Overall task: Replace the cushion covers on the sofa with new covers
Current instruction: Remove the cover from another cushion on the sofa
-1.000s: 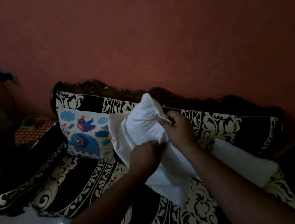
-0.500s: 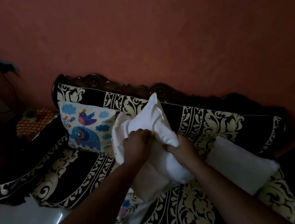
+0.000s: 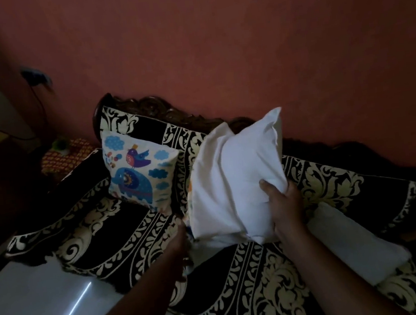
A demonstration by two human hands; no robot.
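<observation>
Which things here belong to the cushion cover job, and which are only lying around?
Job:
white cushion, gripped by right hand
left hand at its lower edge
elephant-print cushion
second white cushion
sofa

Lying around:
wall plug
patterned side table

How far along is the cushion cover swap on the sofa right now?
Done, it seems: one elephant-print cushion stands covered against the sofa back. In hand: the right hand grips a white cushion; the left hand is at its lower edge, partly hidden, grip unclear. Left: another bare white cushion lies on the seat.
</observation>
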